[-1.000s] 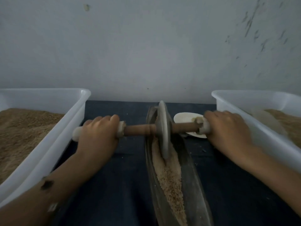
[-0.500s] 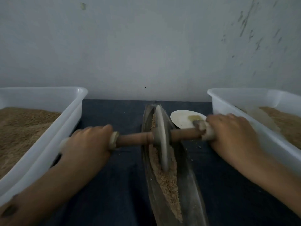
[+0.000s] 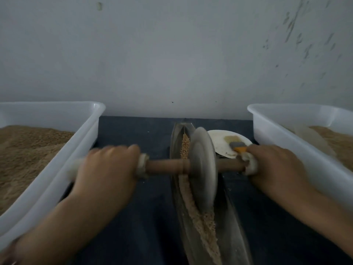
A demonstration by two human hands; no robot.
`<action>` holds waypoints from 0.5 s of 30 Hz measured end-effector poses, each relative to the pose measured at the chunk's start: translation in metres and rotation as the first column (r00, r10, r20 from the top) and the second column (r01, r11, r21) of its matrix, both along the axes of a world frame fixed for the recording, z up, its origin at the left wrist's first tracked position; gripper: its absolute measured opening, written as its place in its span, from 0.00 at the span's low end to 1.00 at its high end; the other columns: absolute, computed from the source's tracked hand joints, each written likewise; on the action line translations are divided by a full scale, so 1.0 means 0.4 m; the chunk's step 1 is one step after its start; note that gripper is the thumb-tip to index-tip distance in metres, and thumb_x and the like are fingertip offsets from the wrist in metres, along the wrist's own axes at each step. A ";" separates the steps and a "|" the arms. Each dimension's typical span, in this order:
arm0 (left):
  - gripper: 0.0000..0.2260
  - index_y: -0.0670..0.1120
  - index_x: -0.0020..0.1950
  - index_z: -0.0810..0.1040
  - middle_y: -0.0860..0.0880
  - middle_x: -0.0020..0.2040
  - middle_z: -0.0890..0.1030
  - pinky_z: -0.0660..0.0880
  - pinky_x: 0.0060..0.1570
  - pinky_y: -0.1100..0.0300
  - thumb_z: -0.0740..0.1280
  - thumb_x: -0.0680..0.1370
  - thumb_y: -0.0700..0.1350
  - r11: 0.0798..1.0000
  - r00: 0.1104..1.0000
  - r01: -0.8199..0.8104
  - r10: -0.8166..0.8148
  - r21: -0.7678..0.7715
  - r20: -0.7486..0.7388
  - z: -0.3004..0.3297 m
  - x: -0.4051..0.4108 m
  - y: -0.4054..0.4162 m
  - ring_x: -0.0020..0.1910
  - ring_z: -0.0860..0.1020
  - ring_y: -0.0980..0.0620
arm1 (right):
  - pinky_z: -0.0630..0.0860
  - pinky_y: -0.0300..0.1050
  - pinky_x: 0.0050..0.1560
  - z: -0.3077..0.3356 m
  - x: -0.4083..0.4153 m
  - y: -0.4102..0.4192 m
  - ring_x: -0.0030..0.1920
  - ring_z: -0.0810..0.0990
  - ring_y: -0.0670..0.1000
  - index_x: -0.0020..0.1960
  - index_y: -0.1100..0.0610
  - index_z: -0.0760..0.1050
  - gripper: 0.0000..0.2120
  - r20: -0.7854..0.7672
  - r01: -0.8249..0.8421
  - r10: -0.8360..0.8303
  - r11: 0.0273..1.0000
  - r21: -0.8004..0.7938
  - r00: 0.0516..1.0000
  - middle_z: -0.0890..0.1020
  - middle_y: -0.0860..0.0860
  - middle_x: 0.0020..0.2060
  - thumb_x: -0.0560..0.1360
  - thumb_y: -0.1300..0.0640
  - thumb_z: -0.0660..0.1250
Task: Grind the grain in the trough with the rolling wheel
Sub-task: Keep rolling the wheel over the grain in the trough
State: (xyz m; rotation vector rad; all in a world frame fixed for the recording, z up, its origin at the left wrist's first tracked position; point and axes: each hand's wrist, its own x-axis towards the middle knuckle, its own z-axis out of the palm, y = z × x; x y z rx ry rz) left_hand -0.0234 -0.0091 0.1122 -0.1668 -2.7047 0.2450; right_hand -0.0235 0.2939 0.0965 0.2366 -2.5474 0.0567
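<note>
A narrow dark boat-shaped trough (image 3: 232,222) lies lengthways on the dark cloth, with tan grain (image 3: 202,224) along its groove. A grey disc wheel (image 3: 203,167) stands in the groove on a brown wooden axle (image 3: 166,166) with pale wrapped ends. My left hand (image 3: 107,169) grips the left end of the axle. My right hand (image 3: 275,169) grips the right end. Both hands hide the handle ends. The wheel sits around the middle of the trough.
A white plastic tub (image 3: 80,142) heaped with brown grain stands at the left. A second white tub (image 3: 282,138) with ground grain stands at the right. A white plate (image 3: 221,142) with a small brush (image 3: 237,146) lies behind the wheel. A grey wall closes the back.
The wheel has rolled toward me along the trough, from its far end to around the middle. Both hands came back with the axle. Grain at the far end is uncovered.
</note>
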 end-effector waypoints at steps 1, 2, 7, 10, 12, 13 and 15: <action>0.13 0.53 0.37 0.59 0.57 0.36 0.68 0.61 0.38 0.61 0.63 0.74 0.49 1.000 0.998 0.007 -0.007 0.005 -0.065 0.002 -0.032 0.015 0.36 0.68 0.56 | 0.66 0.45 0.32 0.001 -0.040 -0.006 0.33 0.75 0.55 0.38 0.50 0.72 0.11 0.031 0.020 -0.020 1.000 -0.003 0.999 0.77 0.49 0.32 0.63 0.62 0.72; 0.12 0.52 0.39 0.60 0.56 0.39 0.71 0.60 0.40 0.59 0.65 0.74 0.47 1.000 0.989 0.021 -0.018 0.019 -0.146 0.009 -0.065 0.028 0.39 0.71 0.53 | 0.67 0.46 0.34 -0.003 -0.080 -0.006 0.36 0.76 0.55 0.39 0.50 0.70 0.08 0.080 0.074 -0.074 0.997 0.004 0.994 0.79 0.51 0.35 0.68 0.60 0.68; 0.04 0.46 0.48 0.73 0.44 0.49 0.80 0.63 0.43 0.55 0.64 0.74 0.41 0.985 0.993 -0.067 0.081 0.158 -0.084 0.024 -0.233 0.026 0.50 0.77 0.42 | 0.62 0.46 0.36 0.037 -0.227 -0.019 0.39 0.74 0.56 0.41 0.54 0.67 0.08 -0.044 0.149 -0.149 0.989 -0.001 0.988 0.78 0.53 0.40 0.69 0.61 0.67; 0.04 0.47 0.46 0.71 0.45 0.48 0.80 0.64 0.42 0.56 0.64 0.74 0.41 0.982 0.994 -0.063 0.078 0.180 -0.078 0.005 -0.235 0.016 0.48 0.78 0.43 | 0.60 0.46 0.36 0.050 -0.227 -0.024 0.41 0.75 0.57 0.42 0.55 0.68 0.10 -0.082 0.161 -0.155 0.985 0.069 0.985 0.78 0.54 0.41 0.68 0.63 0.69; 0.04 0.48 0.45 0.69 0.46 0.47 0.79 0.63 0.41 0.56 0.64 0.74 0.42 0.994 0.993 -0.040 0.051 0.105 -0.102 -0.006 -0.205 0.017 0.47 0.77 0.45 | 0.58 0.46 0.36 0.035 -0.189 -0.018 0.38 0.73 0.57 0.40 0.54 0.67 0.11 -0.108 0.135 -0.128 0.988 0.069 0.986 0.78 0.54 0.39 0.67 0.63 0.69; 0.06 0.48 0.43 0.67 0.47 0.46 0.79 0.63 0.41 0.57 0.64 0.74 0.43 0.997 0.994 -0.029 0.036 0.074 -0.101 -0.003 -0.182 0.016 0.47 0.77 0.46 | 0.57 0.45 0.35 0.019 -0.158 -0.014 0.35 0.70 0.55 0.39 0.53 0.66 0.12 -0.103 0.124 -0.117 0.990 0.066 0.988 0.78 0.54 0.37 0.67 0.64 0.69; 0.10 0.51 0.39 0.62 0.51 0.45 0.77 0.63 0.42 0.58 0.62 0.75 0.45 0.999 0.998 0.006 -0.004 0.037 -0.064 0.012 -0.124 0.014 0.46 0.76 0.48 | 0.58 0.44 0.35 -0.002 -0.092 0.001 0.33 0.70 0.55 0.38 0.50 0.67 0.13 -0.035 0.096 -0.094 0.995 0.042 0.995 0.78 0.53 0.34 0.66 0.64 0.69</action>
